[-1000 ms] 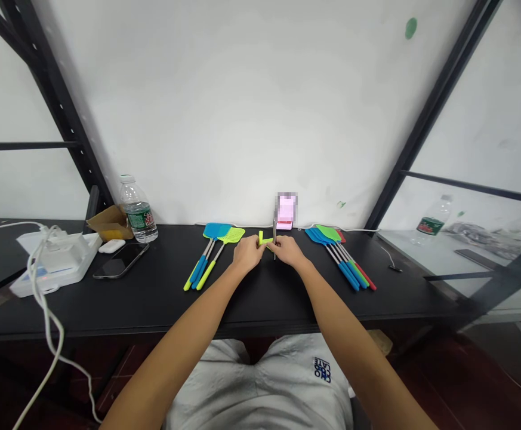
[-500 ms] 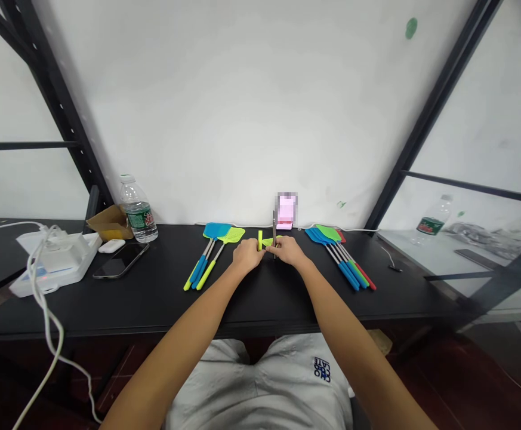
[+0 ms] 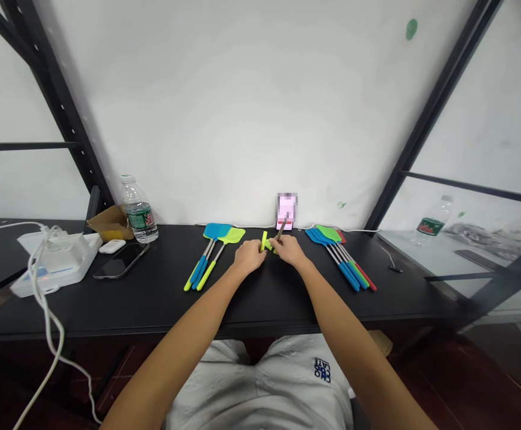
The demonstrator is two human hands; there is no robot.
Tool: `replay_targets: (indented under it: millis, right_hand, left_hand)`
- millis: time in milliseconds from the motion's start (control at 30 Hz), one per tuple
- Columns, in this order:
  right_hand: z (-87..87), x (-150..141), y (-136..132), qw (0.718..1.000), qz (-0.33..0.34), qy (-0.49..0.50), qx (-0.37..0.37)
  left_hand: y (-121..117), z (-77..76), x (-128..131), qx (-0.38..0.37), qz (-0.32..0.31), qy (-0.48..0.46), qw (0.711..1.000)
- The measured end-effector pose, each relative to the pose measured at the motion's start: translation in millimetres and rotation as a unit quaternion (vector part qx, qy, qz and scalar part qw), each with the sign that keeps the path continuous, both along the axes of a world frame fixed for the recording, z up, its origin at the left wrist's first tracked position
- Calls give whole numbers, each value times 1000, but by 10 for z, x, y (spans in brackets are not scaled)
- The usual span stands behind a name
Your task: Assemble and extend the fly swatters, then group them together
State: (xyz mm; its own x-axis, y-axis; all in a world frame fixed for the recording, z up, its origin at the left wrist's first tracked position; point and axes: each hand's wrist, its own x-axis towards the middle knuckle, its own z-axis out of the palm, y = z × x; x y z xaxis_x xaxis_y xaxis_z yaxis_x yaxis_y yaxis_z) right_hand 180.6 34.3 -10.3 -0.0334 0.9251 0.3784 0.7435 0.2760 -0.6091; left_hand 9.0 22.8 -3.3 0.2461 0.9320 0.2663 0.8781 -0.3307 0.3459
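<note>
On a long black tabletop (image 3: 287, 310), far left: a white power strip (image 3: 54, 263) tangled with a white cable (image 3: 40, 280). Just behind it, a flap of brown cardboard box (image 3: 108, 222) beside a clear plastic water bottle with a green label (image 3: 138, 214). In front of the bottle, a small white earbud case (image 3: 111, 246) and a black smartphone (image 3: 121, 261) lying flat.

Next, 3 fly swatters side by side, metal shafts angled toward the table's front edge: 2 with blue plastic heads and blue handles (image 3: 218, 230), 1 with a lime-yellow head and handle (image 3: 231, 235).

Centre, the left hand (image 3: 247, 255), fingers closed around an upright lime-yellow plastic swatter piece (image 3: 264, 242), partly hidden by the fingertips. Touching that piece from the right, the right hand (image 3: 290, 251), fingers pinched on a thin metal swatter shaft (image 3: 280, 230) tilted up and away. Exact finger positions hidden by the hands themselves.

Behind the hands, a pixelated upright phone on a small pink stand (image 3: 286, 210). To the right, a fan of swatters with blue and green heads and blue, green and red handles (image 3: 327, 234).
</note>
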Motion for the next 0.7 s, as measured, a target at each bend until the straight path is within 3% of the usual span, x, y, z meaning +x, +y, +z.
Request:
replay_targets:
  millis: [367, 700]
  right_hand:
    - [128, 38, -47, 964, -132, 176, 151]
    - [145, 21, -62, 950, -128, 236, 160]
  left_hand:
    - [-32, 24, -3, 15, -84, -5, 996]
    - [-47, 38, -7, 8, -98, -15, 995]
